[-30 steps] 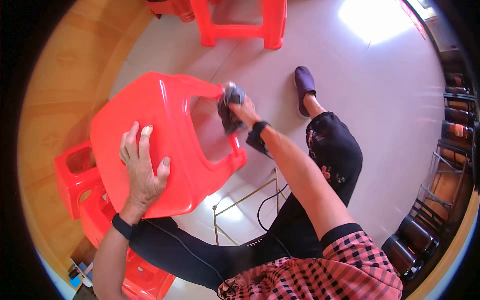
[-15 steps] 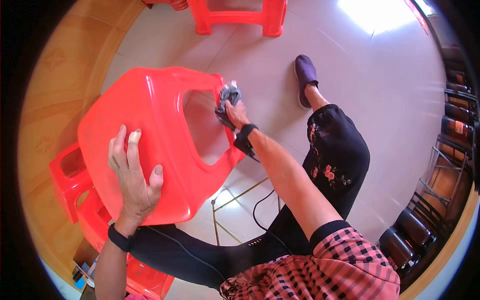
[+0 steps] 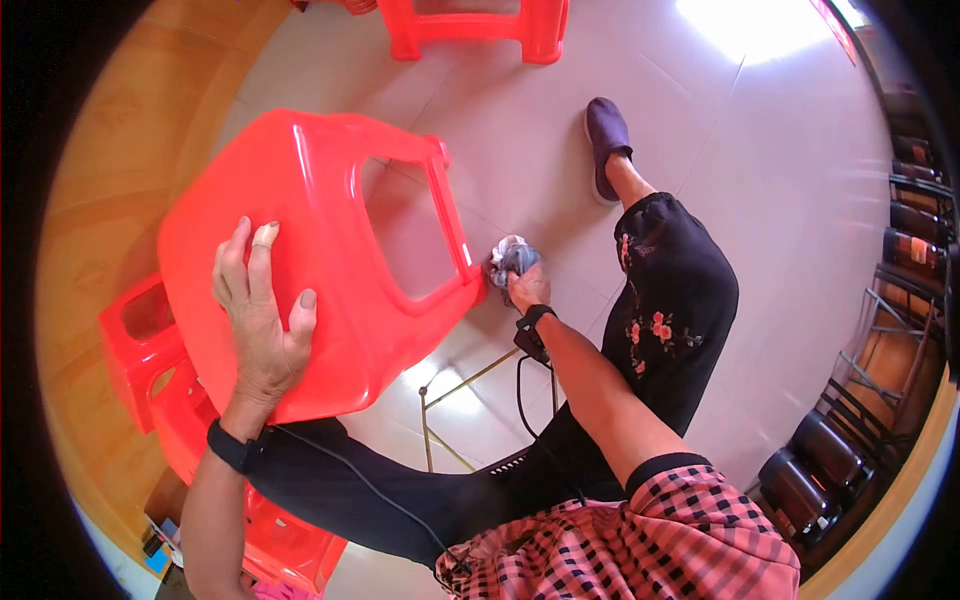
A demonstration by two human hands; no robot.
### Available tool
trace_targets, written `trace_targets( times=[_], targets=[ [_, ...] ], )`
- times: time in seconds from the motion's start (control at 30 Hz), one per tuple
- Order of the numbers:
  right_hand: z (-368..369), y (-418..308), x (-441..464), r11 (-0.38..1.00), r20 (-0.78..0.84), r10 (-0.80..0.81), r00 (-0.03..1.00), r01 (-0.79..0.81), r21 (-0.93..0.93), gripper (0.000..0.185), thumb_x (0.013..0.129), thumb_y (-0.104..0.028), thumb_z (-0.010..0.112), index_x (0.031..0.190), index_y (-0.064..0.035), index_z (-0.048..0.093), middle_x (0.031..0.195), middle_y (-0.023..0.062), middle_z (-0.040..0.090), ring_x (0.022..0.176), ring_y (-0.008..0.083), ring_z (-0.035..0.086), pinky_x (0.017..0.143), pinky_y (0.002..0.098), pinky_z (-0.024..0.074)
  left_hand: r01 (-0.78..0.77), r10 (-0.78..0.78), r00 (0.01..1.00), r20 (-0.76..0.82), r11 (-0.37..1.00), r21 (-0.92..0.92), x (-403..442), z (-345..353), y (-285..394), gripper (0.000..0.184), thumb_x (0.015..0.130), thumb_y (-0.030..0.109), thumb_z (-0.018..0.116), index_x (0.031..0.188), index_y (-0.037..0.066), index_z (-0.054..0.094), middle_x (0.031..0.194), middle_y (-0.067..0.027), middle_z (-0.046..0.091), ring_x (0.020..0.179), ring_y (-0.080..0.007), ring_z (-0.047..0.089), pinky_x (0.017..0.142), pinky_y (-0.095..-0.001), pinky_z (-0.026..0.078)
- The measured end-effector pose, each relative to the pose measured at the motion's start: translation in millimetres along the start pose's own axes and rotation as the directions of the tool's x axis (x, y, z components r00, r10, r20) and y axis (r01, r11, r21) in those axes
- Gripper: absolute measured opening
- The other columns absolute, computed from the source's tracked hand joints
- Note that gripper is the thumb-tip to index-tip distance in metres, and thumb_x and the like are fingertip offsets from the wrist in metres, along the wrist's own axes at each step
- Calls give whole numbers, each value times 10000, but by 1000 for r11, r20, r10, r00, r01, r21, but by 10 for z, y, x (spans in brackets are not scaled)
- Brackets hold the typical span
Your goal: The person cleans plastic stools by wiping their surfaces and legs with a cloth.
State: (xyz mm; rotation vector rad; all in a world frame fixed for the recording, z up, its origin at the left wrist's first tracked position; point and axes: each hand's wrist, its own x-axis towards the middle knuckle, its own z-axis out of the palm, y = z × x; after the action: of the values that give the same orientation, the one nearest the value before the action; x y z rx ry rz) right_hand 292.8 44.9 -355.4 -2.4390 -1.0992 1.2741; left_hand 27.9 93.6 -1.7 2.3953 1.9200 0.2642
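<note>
A red plastic stool lies tipped on its side across my thigh, its seat facing left and its legs pointing right. My left hand rests flat on the seat with the fingers spread; one fingertip has a pale wrap on it. Bunched in my right hand is a grey and white cloth. That hand is just right of the stool's lower leg end, close to it; whether the cloth touches the leg I cannot tell.
More red stools stand at the left beneath the held one. Another red stool is at the top. A wooden panel runs along the left. Dark chairs line the right side. A thin metal frame is on the floor below.
My right hand with the cloth has moved down and right, from the far leg bar to the near leg end. The stool has shifted slightly upward; my left hand stays on the seat.
</note>
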Motion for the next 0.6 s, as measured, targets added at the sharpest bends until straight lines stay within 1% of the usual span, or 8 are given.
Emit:
trace_targets(
  times=[0.07,0.13,0.17,0.2,0.27,0.3,0.4,0.6],
  targets=[
    [81,41,22,998,10,-57,998,56,17,482,761,-311,654,1072,41,543,981,249,640,936,408,619,813,459,485,-4,4,1000,8,1000,7,4,-13,-10,677,740,241,571,1354,37,371,1405,-212,294,1284,-401,256,1078,-492,175],
    [448,201,149,981,245,-25,969,-24,195,556,710,-354,690,1045,76,581,1012,290,625,962,385,626,821,440,488,-15,15,1000,12,1000,-14,-1,-33,-6,675,734,234,569,1350,34,377,1408,-214,291,1287,-394,254,1077,-487,177],
    [539,289,204,931,314,-30,949,-88,355,562,691,-388,697,978,91,633,959,252,650,893,325,654,754,402,498,-6,6,1000,21,1000,-11,0,-45,-6,675,734,234,569,1350,34,377,1408,-214,291,1287,-394,254,1077,-487,177],
    [480,289,176,934,325,-25,946,-94,346,562,691,-388,697,978,91,633,959,252,650,893,325,654,754,402,498,-5,5,1000,24,1000,-9,-1,-57,0,673,734,230,569,1348,32,377,1408,-216,290,1288,-393,254,1076,-486,179],
    [264,217,134,760,571,92,815,-429,489,544,689,-395,703,946,81,642,876,164,663,770,262,648,678,380,495,7,-7,1000,23,1000,-15,0,-57,16,672,733,227,569,1347,30,378,1409,-218,290,1289,-391,254,1075,-486,181],
    [618,484,306,707,548,56,835,-421,569,513,695,-393,700,933,60,652,845,102,649,713,210,613,644,364,488,7,-6,1000,30,1000,-17,-1,-64,25,670,733,225,572,1345,33,380,1407,-219,291,1288,-396,256,1073,-490,184],
    [425,261,164,663,673,11,740,-509,549,489,698,-399,691,931,30,660,867,93,646,742,185,609,649,365,476,-2,3,1000,14,1000,-7,-5,-68,-15,665,736,226,582,1345,44,385,1401,-217,296,1283,-403,262,1068,-497,190],
    [58,-57,-91,716,727,-62,684,-477,509,527,714,-398,667,1053,2,622,928,80,657,805,195,635,703,329,483,-8,8,999,-49,1000,-12,9,7,-56,623,776,249,596,1343,76,403,1385,-195,318,1264,-401,288,1060,-496,211]
  ],
)
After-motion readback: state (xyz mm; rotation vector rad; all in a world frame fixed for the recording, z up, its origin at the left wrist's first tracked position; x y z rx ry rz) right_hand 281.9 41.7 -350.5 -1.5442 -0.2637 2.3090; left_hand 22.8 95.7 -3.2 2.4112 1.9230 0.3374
